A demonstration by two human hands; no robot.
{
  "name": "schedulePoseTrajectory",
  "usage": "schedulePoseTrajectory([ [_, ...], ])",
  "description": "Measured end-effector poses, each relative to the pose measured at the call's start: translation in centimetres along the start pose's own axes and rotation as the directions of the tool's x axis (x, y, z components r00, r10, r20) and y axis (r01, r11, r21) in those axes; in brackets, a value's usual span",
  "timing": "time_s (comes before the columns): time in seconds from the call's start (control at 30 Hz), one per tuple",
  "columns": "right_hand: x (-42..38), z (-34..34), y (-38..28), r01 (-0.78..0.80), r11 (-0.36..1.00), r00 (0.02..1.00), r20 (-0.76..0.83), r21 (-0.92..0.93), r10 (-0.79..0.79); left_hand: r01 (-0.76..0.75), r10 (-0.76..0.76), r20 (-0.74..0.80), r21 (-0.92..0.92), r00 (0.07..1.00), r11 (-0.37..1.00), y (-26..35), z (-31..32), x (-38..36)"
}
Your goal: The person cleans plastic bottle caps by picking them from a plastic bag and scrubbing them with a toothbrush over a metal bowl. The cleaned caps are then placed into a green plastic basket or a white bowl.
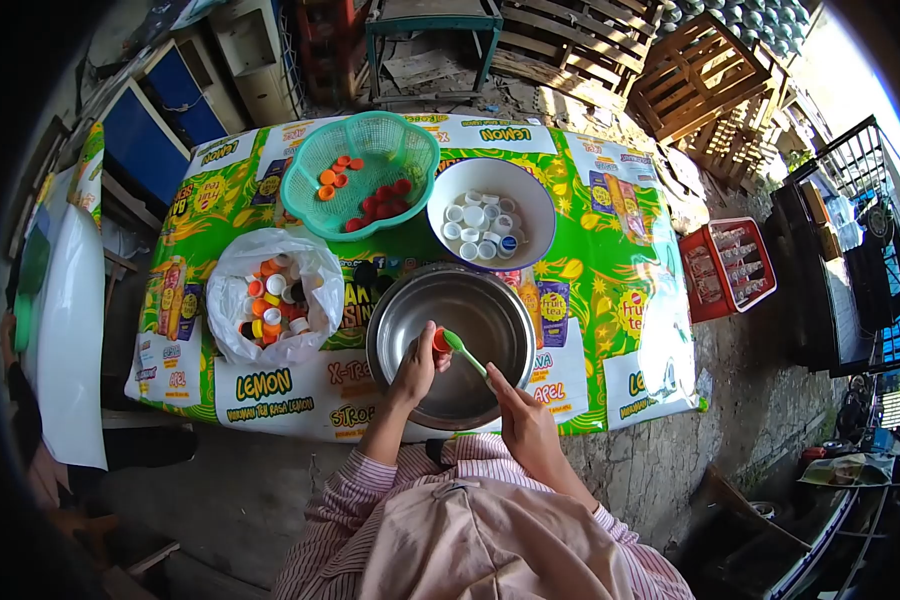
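Over a steel basin [390,318], my left hand [417,372] pinches a red bottle cap [440,341]. My right hand [523,418] grips a small green brush [467,355] by its handle, and the brush's head is at the cap. Bristles are too small to make out. Behind the basin stand a green plastic basket [305,215] with orange caps [333,178] and red caps [380,203], and a white bowl [530,190] of white caps [480,222]. To the left, a white plastic bag [232,335] holds mixed caps [275,295]. Dark caps [366,273] lie by the basin's rim.
The table has a printed green and white cover [610,330]. A red crate [710,270] with glassware stands off its right edge. Wooden pallets [695,75] and a green-framed stand [433,25] are beyond the far edge. Blue-fronted cabinets [135,130] are at the left.
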State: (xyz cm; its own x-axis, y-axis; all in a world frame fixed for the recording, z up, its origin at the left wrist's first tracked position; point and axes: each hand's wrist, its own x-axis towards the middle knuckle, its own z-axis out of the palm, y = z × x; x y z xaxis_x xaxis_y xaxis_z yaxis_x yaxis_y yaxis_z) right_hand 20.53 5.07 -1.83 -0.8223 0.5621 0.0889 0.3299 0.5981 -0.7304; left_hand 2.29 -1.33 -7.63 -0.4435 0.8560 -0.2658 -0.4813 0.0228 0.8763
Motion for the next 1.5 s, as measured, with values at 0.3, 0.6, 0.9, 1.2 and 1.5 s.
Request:
schedulePoseTrajectory([
  [0.3,0.4,0.4,0.5,-0.013,0.997,0.998,-0.060,0.076,0.018,0.064,-0.060,0.075,-0.056,0.995,0.996,-0.2,0.0,0.1],
  [0.6,1.2,-1.2,0.4,0.018,0.990,0.996,-0.083,0.138,-0.007,0.105,-0.079,0.132,-0.207,0.988,0.973,1.1,0.3,-0.4],
  [0.9,0.8,-2.9,1.5,0.008,1.000,0.992,-0.122,-0.003,-0.008,-0.236,0.222,0.118,0.729,0.968,0.642,4.2,0.5,-1.5],
  [1.2,1.6,-2.7,2.4,-0.023,0.996,0.999,-0.049,-0.090,0.018,-0.311,0.185,0.253,0.833,0.950,0.458,3.6,-0.7,-0.8],
  [1.5,1.2,-1.9,3.1,-0.042,0.996,0.997,-0.063,-0.080,0.037,-0.316,0.626,0.001,0.864,0.780,0.393,12.3,-8.5,9.1],
])
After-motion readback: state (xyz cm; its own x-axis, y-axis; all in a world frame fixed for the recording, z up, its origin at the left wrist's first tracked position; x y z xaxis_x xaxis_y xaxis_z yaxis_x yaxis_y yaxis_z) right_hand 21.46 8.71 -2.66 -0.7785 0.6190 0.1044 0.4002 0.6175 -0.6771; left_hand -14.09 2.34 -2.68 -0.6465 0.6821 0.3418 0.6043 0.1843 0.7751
